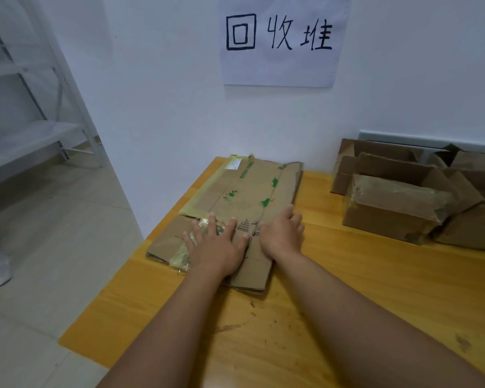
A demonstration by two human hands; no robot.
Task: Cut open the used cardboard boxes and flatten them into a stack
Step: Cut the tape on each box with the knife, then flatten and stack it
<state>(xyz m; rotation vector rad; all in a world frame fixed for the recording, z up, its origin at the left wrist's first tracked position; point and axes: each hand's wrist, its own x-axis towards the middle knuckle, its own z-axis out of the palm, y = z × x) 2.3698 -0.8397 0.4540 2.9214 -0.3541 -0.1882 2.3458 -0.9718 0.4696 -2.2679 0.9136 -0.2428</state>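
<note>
white wall [165,79] | paper sign [280,40] | tiled floor [39,233] | metal shelving [25,130] | wooden table [347,275]

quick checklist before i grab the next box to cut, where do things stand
1. Stack lies flat on the table: ok.
2. Left hand and right hand press it, fingers straight, holding nothing: ok.
3. Stack edges squared: not ok, lower pieces jut out at the near left.
4. Uncut boxes wait at the right: ok.
5. Cutter in view: not ok, none seen.
6. Tape left on the next box: cannot tell.
</note>
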